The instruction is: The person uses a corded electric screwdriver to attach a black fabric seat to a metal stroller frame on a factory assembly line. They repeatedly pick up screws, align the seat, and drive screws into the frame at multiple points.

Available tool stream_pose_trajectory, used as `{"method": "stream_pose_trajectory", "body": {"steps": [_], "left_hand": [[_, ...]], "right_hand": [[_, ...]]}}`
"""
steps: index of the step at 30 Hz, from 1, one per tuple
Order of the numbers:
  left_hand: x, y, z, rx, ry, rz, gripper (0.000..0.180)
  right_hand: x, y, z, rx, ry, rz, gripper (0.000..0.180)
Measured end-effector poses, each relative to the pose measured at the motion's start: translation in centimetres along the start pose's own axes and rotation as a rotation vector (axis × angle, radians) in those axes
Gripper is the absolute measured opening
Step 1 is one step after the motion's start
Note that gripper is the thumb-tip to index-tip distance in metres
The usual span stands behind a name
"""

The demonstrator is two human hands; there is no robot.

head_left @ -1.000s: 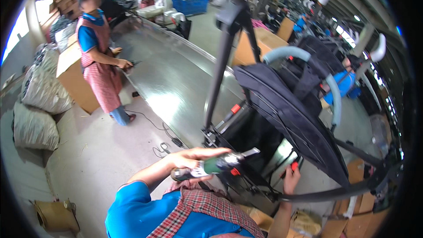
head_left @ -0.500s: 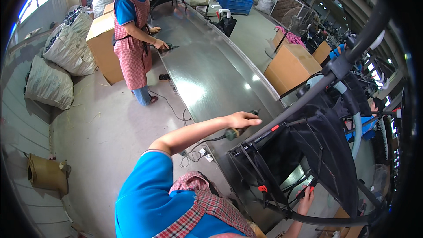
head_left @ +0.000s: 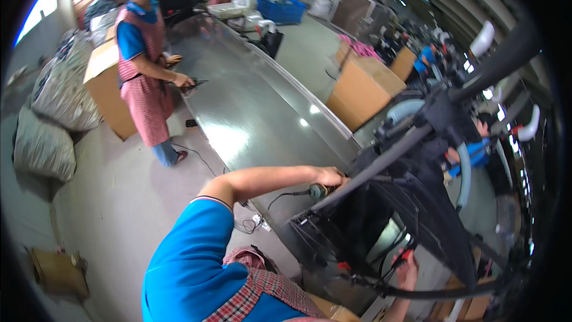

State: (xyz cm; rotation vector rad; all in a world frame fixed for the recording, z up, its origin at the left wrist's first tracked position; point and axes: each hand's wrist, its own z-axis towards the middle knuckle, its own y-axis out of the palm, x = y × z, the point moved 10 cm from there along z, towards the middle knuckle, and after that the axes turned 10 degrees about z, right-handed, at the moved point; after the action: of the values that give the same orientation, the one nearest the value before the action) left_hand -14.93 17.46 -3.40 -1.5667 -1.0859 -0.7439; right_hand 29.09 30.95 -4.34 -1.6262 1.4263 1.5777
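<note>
My left hand (head_left: 330,177) is closed around a corded electric screwdriver (head_left: 319,191) with a dark green end, low over the metal table. Part of the tool is hidden under the fingers. Beside it rises a black tubular frame with dark fabric (head_left: 411,194), which looks like a stroller. My right hand (head_left: 407,271) is on the near side of this frame, its fingers closed at a small black fitting with a red part (head_left: 407,254). The fingers partly cover that fitting. Another red part (head_left: 344,266) sits lower on the frame, to the left.
A long metal table (head_left: 256,125) runs away from me. At its left edge a co-worker (head_left: 146,65) in a checked apron holds a dark tool. A cardboard box (head_left: 366,89) stands past the right edge. Cables (head_left: 247,225) trail on the floor, and sacks (head_left: 44,143) stand at left.
My left hand has gone from stretched fingers over the screwdriver to a grip around it, next to the frame. My right hand stays at the red part. The whole view has shifted.
</note>
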Motion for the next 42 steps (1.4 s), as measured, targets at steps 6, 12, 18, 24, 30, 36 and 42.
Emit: {"method": "stream_pose_trajectory", "body": {"steps": [6, 12, 18, 24, 30, 36, 42], "left_hand": [[-2.0, -0.2, 0.8, -0.119, 0.031, 0.092, 0.087], [2.8, -0.4, -1.5, -0.010, 0.076, 0.061, 0.078], [-0.7, 1.5, -0.2, -0.252, 0.290, -0.076, 0.045], [-5.3, 4.4, -1.3, -0.292, -0.050, -0.146, 0.042], [-9.9, 1.9, -10.4, -0.079, -0.043, -0.399, 0.060], [-29.7, 4.2, -23.6, 0.032, -0.561, -0.568, 0.052], [-28.8, 19.2, -25.5, -0.364, -0.767, -0.393, 0.044]], "right_hand": [[0.6, 1.7, 2.8, -0.041, 0.138, -0.103, 0.043], [-0.2, 0.0, 3.5, 0.047, 0.093, -0.142, 0.041], [2.3, -4.4, 4.0, 0.026, 0.091, -0.073, 0.041], [2.6, -4.7, 0.6, 0.148, -0.065, -0.233, 0.037], [0.7, -5.6, -7.8, 0.173, -0.115, -0.656, 0.033], [4.2, -15.0, -28.5, 0.494, -0.180, -0.870, 0.022], [9.7, -13.1, -31.5, 0.507, -0.212, -1.083, 0.013]]}}
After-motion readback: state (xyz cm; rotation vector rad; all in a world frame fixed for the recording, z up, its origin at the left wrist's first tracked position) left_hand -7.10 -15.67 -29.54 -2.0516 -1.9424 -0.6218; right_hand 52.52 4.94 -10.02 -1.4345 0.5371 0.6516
